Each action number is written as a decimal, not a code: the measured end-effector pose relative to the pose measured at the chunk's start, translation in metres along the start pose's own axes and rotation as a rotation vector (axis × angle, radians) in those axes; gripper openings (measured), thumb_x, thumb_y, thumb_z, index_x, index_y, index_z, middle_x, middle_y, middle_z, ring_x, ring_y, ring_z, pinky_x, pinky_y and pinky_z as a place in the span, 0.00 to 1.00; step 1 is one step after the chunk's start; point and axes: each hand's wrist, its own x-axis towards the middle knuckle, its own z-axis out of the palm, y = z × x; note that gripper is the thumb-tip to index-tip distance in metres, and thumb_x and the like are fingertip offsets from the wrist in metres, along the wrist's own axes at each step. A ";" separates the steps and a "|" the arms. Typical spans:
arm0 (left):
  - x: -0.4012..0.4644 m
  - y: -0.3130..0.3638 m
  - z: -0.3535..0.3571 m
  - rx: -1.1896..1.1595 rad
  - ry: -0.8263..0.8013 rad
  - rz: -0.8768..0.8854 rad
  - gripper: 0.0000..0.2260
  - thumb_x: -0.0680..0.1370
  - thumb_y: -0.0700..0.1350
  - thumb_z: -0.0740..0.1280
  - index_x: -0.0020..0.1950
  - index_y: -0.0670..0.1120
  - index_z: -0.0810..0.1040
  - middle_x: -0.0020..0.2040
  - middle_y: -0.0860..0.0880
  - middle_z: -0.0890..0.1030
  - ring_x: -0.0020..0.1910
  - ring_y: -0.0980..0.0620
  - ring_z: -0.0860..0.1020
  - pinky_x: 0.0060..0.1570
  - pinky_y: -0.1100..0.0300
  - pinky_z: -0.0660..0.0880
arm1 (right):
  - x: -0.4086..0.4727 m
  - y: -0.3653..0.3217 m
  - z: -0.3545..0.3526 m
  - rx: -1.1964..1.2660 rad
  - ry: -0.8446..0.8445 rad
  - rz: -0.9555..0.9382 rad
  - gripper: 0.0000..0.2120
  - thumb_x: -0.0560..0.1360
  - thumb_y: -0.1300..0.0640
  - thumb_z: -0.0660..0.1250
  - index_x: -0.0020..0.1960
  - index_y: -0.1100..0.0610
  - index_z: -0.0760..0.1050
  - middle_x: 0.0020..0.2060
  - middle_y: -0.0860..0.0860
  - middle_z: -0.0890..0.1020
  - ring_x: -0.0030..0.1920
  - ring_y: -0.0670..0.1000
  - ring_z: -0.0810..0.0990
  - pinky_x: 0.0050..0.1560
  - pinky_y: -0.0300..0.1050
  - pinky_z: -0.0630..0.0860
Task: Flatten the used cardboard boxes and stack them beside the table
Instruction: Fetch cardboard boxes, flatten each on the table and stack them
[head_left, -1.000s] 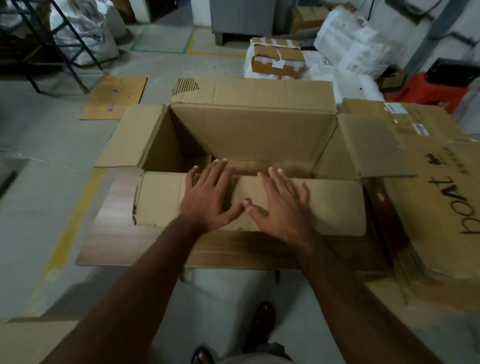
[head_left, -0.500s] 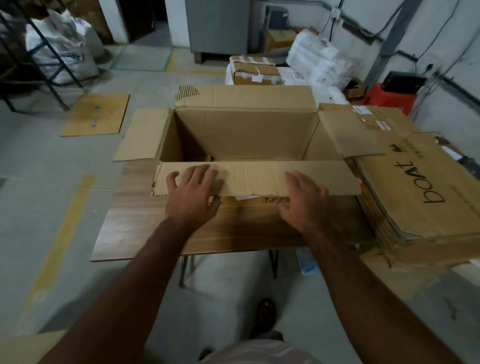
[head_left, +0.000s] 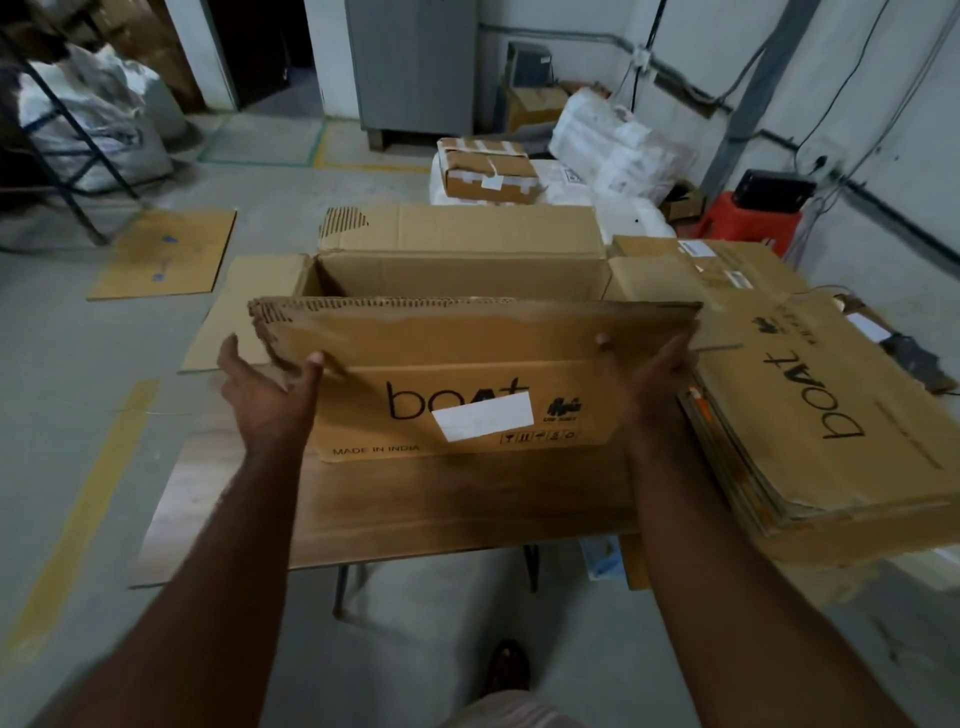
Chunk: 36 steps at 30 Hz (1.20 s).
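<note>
Cardboard boat box (head_left: 457, 364) is standing open on the wooden table (head_left: 415, 509), toward its far edge, with the near flap raised. Both arms are reaching forward. The left hand (head_left: 270, 389) is lying palm up at the flap's torn left end, fingers spread, thumb touching the cardboard. The right hand (head_left: 660, 374) is gripping the flap's right end. Flattened boxes (head_left: 810, 415) are lying stacked at the table's right edge.
</note>
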 end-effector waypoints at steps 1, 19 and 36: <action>0.001 -0.006 0.005 0.001 -0.051 -0.004 0.46 0.74 0.61 0.74 0.82 0.52 0.49 0.78 0.35 0.61 0.75 0.33 0.64 0.71 0.38 0.67 | 0.001 0.002 0.003 -0.053 -0.067 0.005 0.55 0.75 0.37 0.72 0.83 0.47 0.35 0.82 0.60 0.45 0.80 0.65 0.56 0.71 0.64 0.67; 0.014 -0.023 0.042 0.255 -0.093 0.259 0.27 0.83 0.56 0.63 0.80 0.57 0.59 0.74 0.37 0.63 0.71 0.36 0.67 0.65 0.41 0.71 | 0.049 0.052 0.028 -0.219 -0.084 -0.251 0.41 0.79 0.43 0.70 0.83 0.41 0.50 0.79 0.64 0.54 0.75 0.69 0.62 0.58 0.59 0.75; 0.096 0.033 0.088 0.817 -0.392 0.133 0.30 0.77 0.74 0.52 0.77 0.66 0.50 0.76 0.38 0.55 0.71 0.26 0.59 0.63 0.26 0.67 | 0.145 -0.010 0.053 -0.743 -0.479 -0.182 0.35 0.78 0.26 0.51 0.81 0.34 0.46 0.83 0.50 0.42 0.80 0.67 0.43 0.73 0.77 0.53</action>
